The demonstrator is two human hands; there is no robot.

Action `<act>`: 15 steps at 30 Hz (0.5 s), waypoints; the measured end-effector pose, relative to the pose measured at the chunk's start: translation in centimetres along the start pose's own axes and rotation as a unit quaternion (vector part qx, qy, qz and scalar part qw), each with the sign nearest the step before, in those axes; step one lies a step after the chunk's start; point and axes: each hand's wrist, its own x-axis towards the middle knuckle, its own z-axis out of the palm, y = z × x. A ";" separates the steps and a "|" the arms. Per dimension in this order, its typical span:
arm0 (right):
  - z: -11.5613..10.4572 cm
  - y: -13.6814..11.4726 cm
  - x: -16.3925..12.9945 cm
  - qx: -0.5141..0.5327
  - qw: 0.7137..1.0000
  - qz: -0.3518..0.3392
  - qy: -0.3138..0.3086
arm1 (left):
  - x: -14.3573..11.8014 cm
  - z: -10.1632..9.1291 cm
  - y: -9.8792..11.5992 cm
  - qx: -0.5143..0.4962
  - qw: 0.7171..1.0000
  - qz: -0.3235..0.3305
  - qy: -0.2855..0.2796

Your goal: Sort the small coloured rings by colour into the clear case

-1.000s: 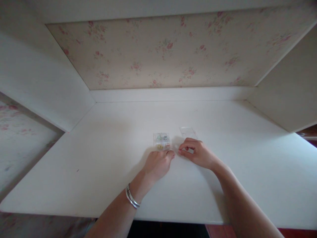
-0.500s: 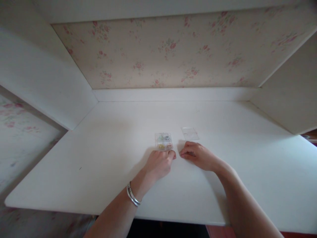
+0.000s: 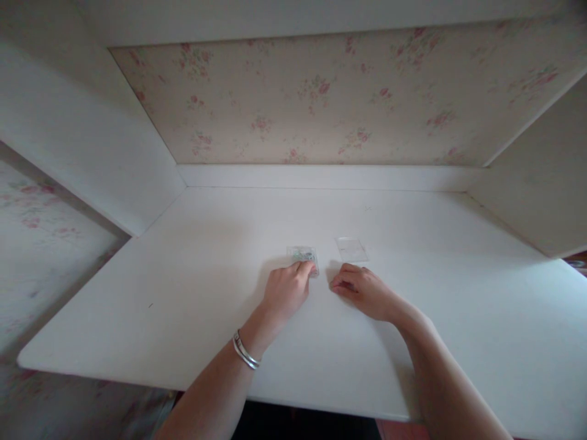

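Nearest the camera, two bare forearms reach in over the front edge of the white table (image 3: pixel 183 287), the left one wearing a pair of silver bangles (image 3: pixel 245 353) at the wrist. The left hand (image 3: pixel 287 292) lies on the table with its fingers (image 3: pixel 303 269) stretched forward and resting on the near part of a small clear plastic box (image 3: pixel 303 256), covering its near half; they press down on it rather than close around it, and nothing is lifted. The box sits flat near the middle of the table, and small coloured pieces show faintly through its far half, too small to tell what they are. Just to the right, the right hand (image 3: pixel 362 291) rests on the table with its fingers curled loosely under and holding nothing that can be seen. Beyond that hand, apart from the box, a clear flat lid (image 3: pixel 351 249) lies on the table by itself. So the box appears to be open, its lid set aside, and the contents look as if they are yet to be handled. Behind everything stands a wall with flowered wallpaper (image 3: pixel 321 98).
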 end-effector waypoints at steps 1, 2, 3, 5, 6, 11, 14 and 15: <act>0.0 0.0 0.0 0.006 1.000 0.002 0.003 | 0.0 -0.1 0.0 -0.001 1.000 -0.008 0.011; 0.0 -0.1 0.0 0.014 1.000 0.004 0.010 | 0.0 -0.3 -0.1 -0.003 0.999 -0.020 0.027; -0.1 -0.1 0.0 0.023 0.999 0.007 0.022 | 0.0 -0.5 -0.2 -0.008 0.998 -0.034 0.046; 0.0 -0.4 0.0 0.042 0.997 0.015 0.065 | 0.0 -0.8 -0.5 -0.020 0.994 -0.065 0.083; 0.1 -0.6 0.1 0.051 0.994 0.017 0.091 | 0.1 -1.0 -0.7 -0.028 0.992 -0.078 0.098; 1.5 -1.9 1.0 0.076 0.979 0.000 0.190 | 0.3 -1.4 -1.3 -0.045 0.983 -0.132 0.123; 2.7 -2.3 1.8 0.058 0.978 -0.023 0.198 | 0.5 -1.4 -1.4 -0.043 0.980 -0.146 0.125; 3.0 -2.4 2.0 0.049 0.979 -0.030 0.196 | 0.5 -1.4 -1.5 -0.043 0.980 -0.147 0.127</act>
